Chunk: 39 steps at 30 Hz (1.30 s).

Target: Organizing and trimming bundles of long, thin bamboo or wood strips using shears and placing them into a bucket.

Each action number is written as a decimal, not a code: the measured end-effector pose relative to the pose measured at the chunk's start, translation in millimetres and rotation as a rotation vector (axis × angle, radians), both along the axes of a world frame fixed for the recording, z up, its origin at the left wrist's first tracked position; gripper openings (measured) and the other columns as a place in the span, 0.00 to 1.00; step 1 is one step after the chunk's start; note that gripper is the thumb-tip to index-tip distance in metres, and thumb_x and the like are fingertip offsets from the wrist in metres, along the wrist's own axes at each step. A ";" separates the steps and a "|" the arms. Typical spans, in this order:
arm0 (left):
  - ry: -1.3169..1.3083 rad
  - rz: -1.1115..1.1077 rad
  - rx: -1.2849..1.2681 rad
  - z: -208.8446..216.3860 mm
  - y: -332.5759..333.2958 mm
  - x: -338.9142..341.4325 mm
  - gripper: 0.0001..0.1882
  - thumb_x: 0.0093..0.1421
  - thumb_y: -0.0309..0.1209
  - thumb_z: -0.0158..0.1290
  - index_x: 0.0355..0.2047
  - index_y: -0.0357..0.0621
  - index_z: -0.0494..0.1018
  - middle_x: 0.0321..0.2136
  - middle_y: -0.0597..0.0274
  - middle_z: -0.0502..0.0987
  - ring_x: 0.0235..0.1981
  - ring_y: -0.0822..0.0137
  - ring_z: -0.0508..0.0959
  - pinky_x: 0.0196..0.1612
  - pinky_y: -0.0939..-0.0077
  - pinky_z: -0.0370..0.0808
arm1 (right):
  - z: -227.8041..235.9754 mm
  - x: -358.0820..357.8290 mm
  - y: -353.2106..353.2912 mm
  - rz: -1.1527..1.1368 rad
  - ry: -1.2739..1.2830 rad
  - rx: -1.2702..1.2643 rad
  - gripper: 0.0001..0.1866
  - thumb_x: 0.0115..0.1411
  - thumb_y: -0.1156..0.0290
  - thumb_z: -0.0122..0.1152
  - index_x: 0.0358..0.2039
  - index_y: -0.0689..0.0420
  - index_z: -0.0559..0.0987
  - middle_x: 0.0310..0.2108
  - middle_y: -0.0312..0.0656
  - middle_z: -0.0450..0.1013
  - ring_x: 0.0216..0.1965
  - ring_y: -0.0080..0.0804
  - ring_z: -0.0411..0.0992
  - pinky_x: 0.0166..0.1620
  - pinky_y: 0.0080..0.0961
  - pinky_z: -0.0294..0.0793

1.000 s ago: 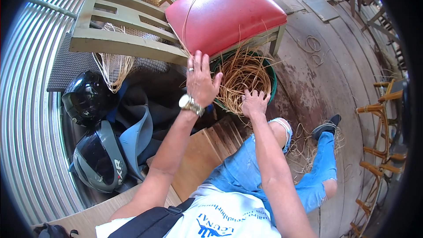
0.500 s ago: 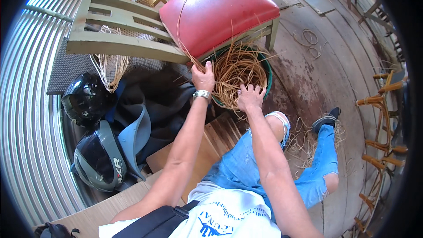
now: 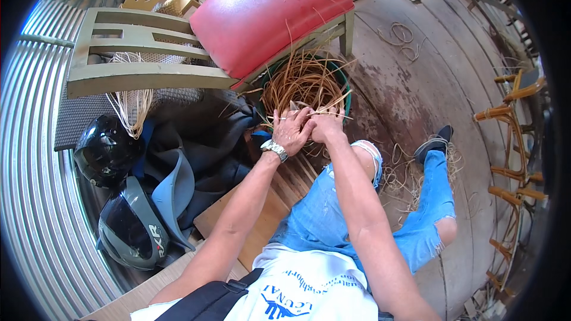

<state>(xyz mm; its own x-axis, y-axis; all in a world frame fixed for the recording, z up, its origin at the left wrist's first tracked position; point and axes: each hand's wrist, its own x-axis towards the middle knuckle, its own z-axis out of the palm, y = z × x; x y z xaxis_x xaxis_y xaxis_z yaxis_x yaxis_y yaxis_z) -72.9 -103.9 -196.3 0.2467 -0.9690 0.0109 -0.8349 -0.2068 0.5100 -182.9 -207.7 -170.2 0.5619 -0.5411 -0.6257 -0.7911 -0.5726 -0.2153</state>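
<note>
A green round tub (image 3: 348, 96) in front of me is full of tangled brown rattan strips (image 3: 306, 80). At its near rim my two hands meet side by side. My left hand (image 3: 291, 132), with a watch at the wrist and a ring, lies over the strips, fingers stretched and apart, its thumb close to the other hand. My right hand (image 3: 327, 125) is closed, and a few pale strip ends stick out by its knuckles. The fingertips of both hands are partly hidden among the strips.
A red-seated wooden chair (image 3: 262, 15) lies against the tub's far side. At left are a black helmet (image 3: 107, 150), a grey helmet (image 3: 134, 226) and a bundle of pale strips (image 3: 135, 110). Loose strips (image 3: 398, 181) lie by my foot; rattan frames (image 3: 514, 131) stand at right.
My left hand has come down from beside the chair to the tub's near rim, next to my right hand. The right hand's spread fingers have closed. The view has shifted slightly.
</note>
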 end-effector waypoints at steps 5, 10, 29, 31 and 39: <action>-0.221 -0.166 0.165 -12.5 2.9 12.2 0.34 0.70 0.59 0.33 0.69 0.55 0.62 0.65 0.52 0.65 0.69 0.47 0.58 0.71 0.35 0.39 | 8.0 -27.0 -7.8 -0.068 -0.356 -0.005 0.20 0.63 0.57 0.60 0.52 0.51 0.82 0.62 0.48 0.68 0.69 0.48 0.57 0.68 0.58 0.54; -0.257 -0.144 0.472 1.2 -10.9 9.2 0.37 0.69 0.63 0.33 0.68 0.55 0.64 0.69 0.49 0.59 0.72 0.44 0.53 0.71 0.36 0.38 | 45.6 -36.9 -2.9 -0.727 -0.809 -0.104 0.25 0.62 0.59 0.63 0.59 0.49 0.76 0.57 0.44 0.72 0.66 0.46 0.60 0.65 0.50 0.61; -0.320 -0.347 0.067 9.7 -29.6 72.8 0.43 0.47 0.52 0.68 0.62 0.54 0.70 0.67 0.54 0.60 0.70 0.48 0.55 0.66 0.49 0.58 | 16.8 -29.4 -24.3 0.083 -0.045 -0.283 0.58 0.53 0.35 0.66 0.75 0.47 0.47 0.74 0.48 0.49 0.74 0.45 0.49 0.73 0.56 0.42; -0.355 -0.263 0.048 17.2 -40.0 59.9 0.50 0.45 0.53 0.70 0.66 0.52 0.64 0.68 0.50 0.56 0.71 0.45 0.53 0.68 0.45 0.56 | 8.5 -16.6 -28.4 0.012 -0.148 -0.349 0.65 0.45 0.35 0.73 0.75 0.45 0.46 0.74 0.49 0.46 0.74 0.50 0.47 0.73 0.56 0.42; -0.338 -0.163 0.484 -16.0 -61.0 65.6 0.67 0.41 0.70 0.63 0.75 0.57 0.46 0.75 0.44 0.36 0.74 0.36 0.34 0.70 0.29 0.40 | -20.3 26.0 -54.9 0.249 0.058 -0.396 0.78 0.29 0.31 0.78 0.75 0.46 0.45 0.73 0.58 0.45 0.74 0.57 0.44 0.73 0.57 0.39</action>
